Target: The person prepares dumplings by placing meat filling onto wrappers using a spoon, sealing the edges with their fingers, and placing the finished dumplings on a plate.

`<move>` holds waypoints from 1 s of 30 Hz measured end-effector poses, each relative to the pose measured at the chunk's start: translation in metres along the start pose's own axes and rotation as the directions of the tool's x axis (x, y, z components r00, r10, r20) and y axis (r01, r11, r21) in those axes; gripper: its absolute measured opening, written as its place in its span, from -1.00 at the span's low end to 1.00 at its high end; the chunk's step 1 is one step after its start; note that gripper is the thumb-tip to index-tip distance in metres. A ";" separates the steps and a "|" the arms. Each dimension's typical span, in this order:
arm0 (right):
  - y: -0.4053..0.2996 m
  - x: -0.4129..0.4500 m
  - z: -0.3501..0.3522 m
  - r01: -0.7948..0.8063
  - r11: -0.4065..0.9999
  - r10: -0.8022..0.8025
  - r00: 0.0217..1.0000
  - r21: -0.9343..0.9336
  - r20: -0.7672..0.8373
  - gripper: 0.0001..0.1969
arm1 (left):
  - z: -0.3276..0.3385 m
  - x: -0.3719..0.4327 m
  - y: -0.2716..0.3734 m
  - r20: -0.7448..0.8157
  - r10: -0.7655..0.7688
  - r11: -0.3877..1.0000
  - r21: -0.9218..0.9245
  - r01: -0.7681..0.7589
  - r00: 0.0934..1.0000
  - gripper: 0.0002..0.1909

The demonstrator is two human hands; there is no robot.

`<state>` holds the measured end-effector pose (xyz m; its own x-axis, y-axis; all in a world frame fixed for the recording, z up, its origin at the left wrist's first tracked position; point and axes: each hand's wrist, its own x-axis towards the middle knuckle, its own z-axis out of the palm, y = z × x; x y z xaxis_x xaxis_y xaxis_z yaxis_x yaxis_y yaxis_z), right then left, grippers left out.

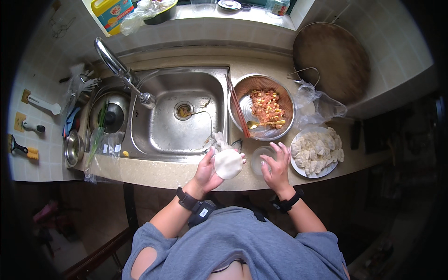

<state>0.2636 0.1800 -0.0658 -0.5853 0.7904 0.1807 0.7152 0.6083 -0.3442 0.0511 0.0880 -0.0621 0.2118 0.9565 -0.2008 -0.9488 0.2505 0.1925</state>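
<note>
A round white dough wrapper (228, 164) lies across the palm and fingers of my left hand (206, 172), near the sink's front right corner. My right hand (278, 168) is over a small translucent bowl (258, 157), fingers spread and curved, with nothing seen in its grip. Beyond the hands stands a round metal basin (259, 134) with pink minced filling (264, 106) dotted with yellow bits. A gold spoon (266, 124) rests in the filling, and reddish chopsticks (238, 108) lie across the basin's left side. Right of my right hand, a white plate (298, 170) holds several folded dumplings (316, 148).
The steel sink (150, 119) with its chrome faucet (112, 61) is at left. A lidded pan (119, 105) and a plastic bag with green stalks (99, 140) stand farther left. A clear plastic bag (315, 105) and a large round board (330, 61) are at right.
</note>
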 end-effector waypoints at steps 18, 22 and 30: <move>-0.074 0.015 -0.015 0.507 0.820 -0.527 0.850 0.265 0.003 -0.71 | 0.002 -0.009 0.017 -0.076 0.095 0.994 -0.049 -0.099 0.993 -0.51; -0.034 0.031 -0.010 0.450 0.869 -0.415 0.889 0.206 -0.192 -0.89 | 0.002 -0.015 0.028 -0.099 0.157 0.985 -0.055 -0.163 0.983 -0.48; 0.051 0.127 0.012 0.278 0.959 -0.272 0.957 0.051 -0.100 -0.79 | 0.001 -0.037 0.031 -0.209 0.198 0.979 0.084 -0.184 0.958 -0.38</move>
<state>0.2207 0.3105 -0.0711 -0.7165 0.5984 0.3585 0.5038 0.7994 -0.3273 0.0145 0.0602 -0.0477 -0.0343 0.9344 -0.3545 -0.9484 0.0814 0.3064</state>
